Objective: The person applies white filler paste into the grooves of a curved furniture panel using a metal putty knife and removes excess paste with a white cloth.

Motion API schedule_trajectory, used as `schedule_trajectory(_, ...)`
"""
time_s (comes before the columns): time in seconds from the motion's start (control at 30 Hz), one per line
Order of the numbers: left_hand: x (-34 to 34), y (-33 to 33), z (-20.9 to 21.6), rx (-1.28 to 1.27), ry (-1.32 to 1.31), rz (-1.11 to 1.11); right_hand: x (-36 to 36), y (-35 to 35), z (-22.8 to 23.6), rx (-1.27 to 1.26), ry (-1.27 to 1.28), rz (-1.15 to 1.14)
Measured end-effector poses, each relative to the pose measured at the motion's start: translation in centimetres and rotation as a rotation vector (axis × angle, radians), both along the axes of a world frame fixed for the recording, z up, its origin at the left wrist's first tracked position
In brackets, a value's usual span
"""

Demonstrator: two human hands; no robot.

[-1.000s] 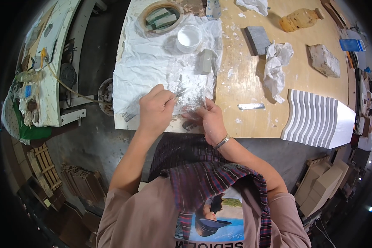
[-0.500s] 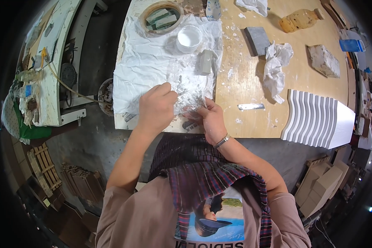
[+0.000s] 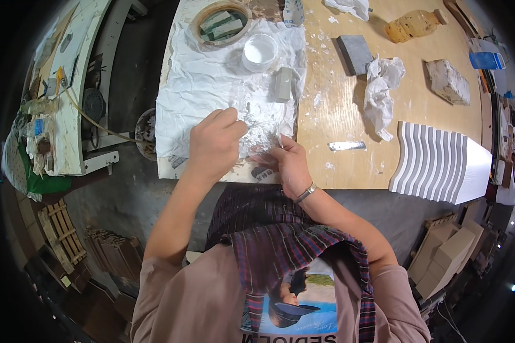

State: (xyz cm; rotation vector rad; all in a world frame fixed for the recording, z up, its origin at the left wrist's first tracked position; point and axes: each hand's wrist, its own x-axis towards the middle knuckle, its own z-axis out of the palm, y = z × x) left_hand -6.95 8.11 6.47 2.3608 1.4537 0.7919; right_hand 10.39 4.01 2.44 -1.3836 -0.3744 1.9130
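Observation:
My left hand is closed in a fist over the near part of a crumpled white cloth; what its fingers hold is hidden. My right hand, with a wristwatch on its wrist, pinches something thin and pale by the cloth's near right corner, too small to make out. Between the hands lies a heap of white crumbs and smears. Beyond it stand an open tub of white paste and a grey-green block. A round bowl holding greenish blocks in liquid is at the cloth's far end.
On the wooden tabletop to the right lie a metal blade, crumpled white paper, a dark grey block, a plaster-smeared block, an amber bottle and a wavy white panel. A white-framed machine stands left.
My left hand has risen slightly away from me, still in a fist. My right hand keeps nearly the same pinch and place. The things on the table have not visibly moved.

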Motion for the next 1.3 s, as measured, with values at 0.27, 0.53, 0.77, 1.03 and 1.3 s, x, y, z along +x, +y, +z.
schedule_trajectory(0.27,-0.4,-0.3,0.2,-0.087,0.033,-0.038,-0.2,-0.1,0.1,-0.014,-0.009,-0.005)
schedule_trajectory(0.53,-0.5,-0.7,-0.1,-0.075,-0.016,0.001,-0.2,0.1,0.1,-0.021,-0.010,0.005)
schedule_trajectory(0.77,-0.5,-0.7,-1.0,-0.087,-0.071,0.050,-0.3,0.2,0.3,-0.042,-0.011,-0.010)
schedule_trajectory(1.03,-0.3,-0.9,-0.1,-0.196,-0.187,0.129,-0.1,0.3,0.3,-0.032,-0.034,0.011)
schedule_trajectory(1.3,-0.9,-2.3,-0.8,-0.253,-0.216,0.142,-0.1,0.2,0.1,-0.024,-0.025,0.011)
